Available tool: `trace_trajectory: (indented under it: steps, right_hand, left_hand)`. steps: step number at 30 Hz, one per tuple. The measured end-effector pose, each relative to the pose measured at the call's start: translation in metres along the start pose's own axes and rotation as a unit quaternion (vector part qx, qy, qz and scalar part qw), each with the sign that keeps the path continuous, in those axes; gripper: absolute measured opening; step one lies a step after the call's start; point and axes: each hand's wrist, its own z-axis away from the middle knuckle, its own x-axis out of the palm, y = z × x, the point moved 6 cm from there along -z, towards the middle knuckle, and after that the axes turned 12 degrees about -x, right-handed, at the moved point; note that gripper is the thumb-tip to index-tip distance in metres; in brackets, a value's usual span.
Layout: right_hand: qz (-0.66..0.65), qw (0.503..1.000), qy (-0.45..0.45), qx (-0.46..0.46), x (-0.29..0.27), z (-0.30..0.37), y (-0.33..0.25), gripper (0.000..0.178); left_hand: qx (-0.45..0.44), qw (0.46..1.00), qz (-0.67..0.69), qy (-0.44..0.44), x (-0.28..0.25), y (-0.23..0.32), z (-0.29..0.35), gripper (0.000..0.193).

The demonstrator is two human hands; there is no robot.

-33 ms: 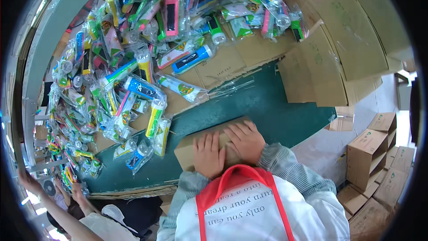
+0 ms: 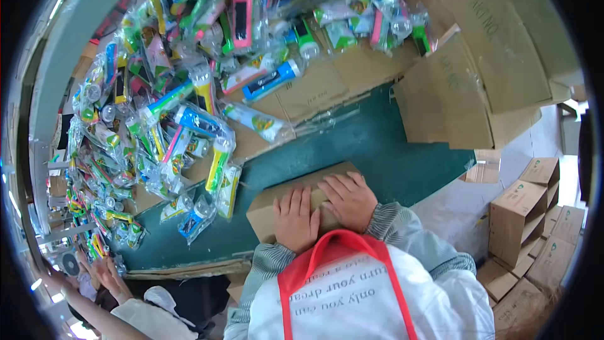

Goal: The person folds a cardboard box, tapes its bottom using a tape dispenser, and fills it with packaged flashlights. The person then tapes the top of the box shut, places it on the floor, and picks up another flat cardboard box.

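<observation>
A small brown cardboard box (image 2: 263, 211) lies at the near edge of the green table (image 2: 384, 135), close against my apron. My left hand (image 2: 296, 219) rests on it, fingers stretched out flat and the thumb apart. Beside it, my right hand (image 2: 350, 200) presses on the cardboard in the same way, fingers spread. Neither hand is wrapped round anything. Past the box, the closest bagged items are a yellow-green plastic toy (image 2: 218, 167) and a blue one (image 2: 196, 219), each in a clear bag.
A big heap of bagged colourful plastic toys (image 2: 242, 16) covers the far and left side, partly on flattened cardboard (image 2: 314, 91). Tall open cartons (image 2: 440, 94) stand at the right. More cartons (image 2: 519, 214) sit on the floor. At lower left a co-worker's hand (image 2: 107, 277) is raised.
My hands stay on the box, with barely any shift. The co-worker's hands at lower left have moved and spread. The view has shifted slightly.
</observation>
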Motion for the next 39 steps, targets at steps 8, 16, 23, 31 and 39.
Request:
trace_trajectory:
  steps: [8,16,23,31,39]
  right_hand:
    - [0.019,1.000,-0.006,-0.011,0.002,-0.015,0.013,0.041]
    - [0.120,0.875,0.419,-0.212,-0.336,-0.168,-0.035,0.035]
    - [0.303,0.949,0.088,-0.021,-0.391,-0.352,-0.029,0.063]
    - [0.099,0.985,0.106,-0.093,-0.387,-0.258,-0.061,0.046]
    - [-0.342,0.911,-0.228,0.042,-0.131,-0.088,-0.060,0.035]
  left_hand:
    - [-0.010,0.997,-0.055,0.055,0.015,-0.008,-0.020,0.053]
    - [-0.034,0.993,-0.069,0.085,0.016,-0.019,-0.002,0.048]
    - [-0.014,0.991,-0.068,0.113,0.012,-0.012,-0.009,0.046]
    - [0.015,0.994,-0.039,0.103,0.004,-0.006,-0.002,0.047]
    - [-0.054,0.993,0.100,0.045,0.048,-0.037,-0.007,0.046]
